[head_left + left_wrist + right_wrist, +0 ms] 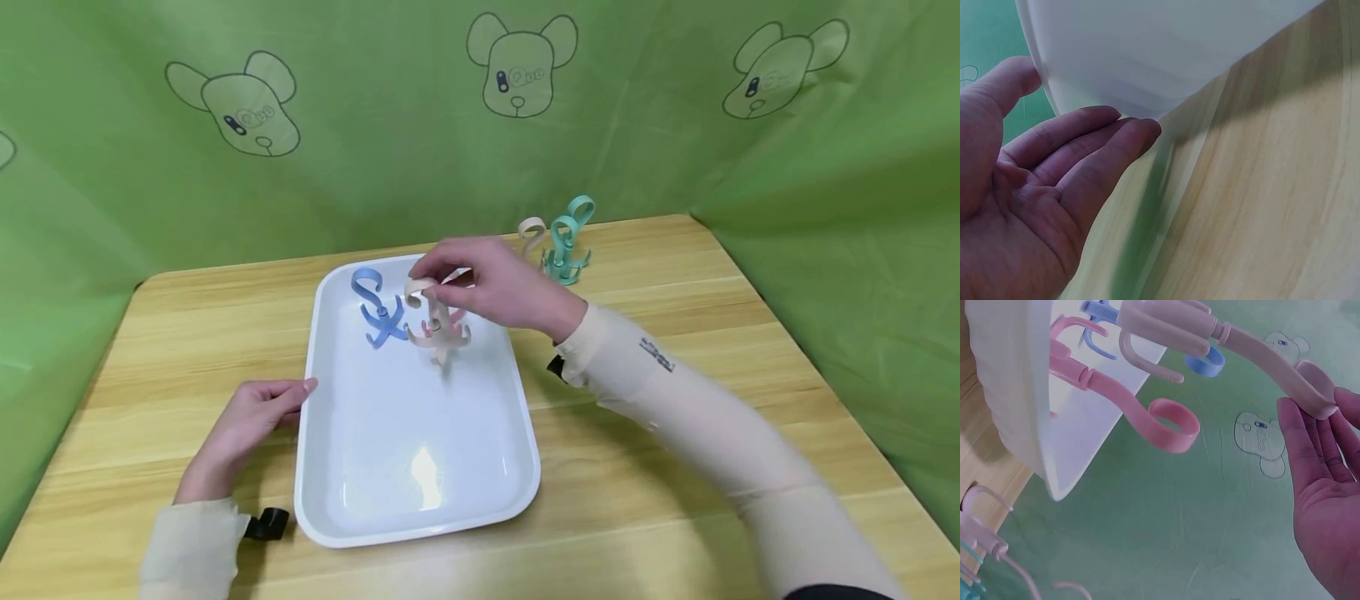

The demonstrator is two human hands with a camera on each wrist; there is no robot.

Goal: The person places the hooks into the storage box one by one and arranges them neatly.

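Note:
A white tray [375, 433] lies on the wooden table. My left hand [251, 421] grips its left rim, the thumb at the edge and the fingers against the underside in the left wrist view. Over the tray's far part, my right hand [506, 287] pinches the curled top of a beige multi-prong hook [450, 337], whose prongs hang downward. Left of it in the tray is a blue multi-prong hook [386, 325]. A pink one [1175, 434] stands in the tray too, mostly hidden behind the beige hook in the head view.
Beyond the tray's far right corner stand another pale hook [531, 227], partly hidden by my right hand, and two green hooks [564, 250]. A green curtain [390, 183] with printed bear heads encloses the wooden table [675, 517] at the back and sides.

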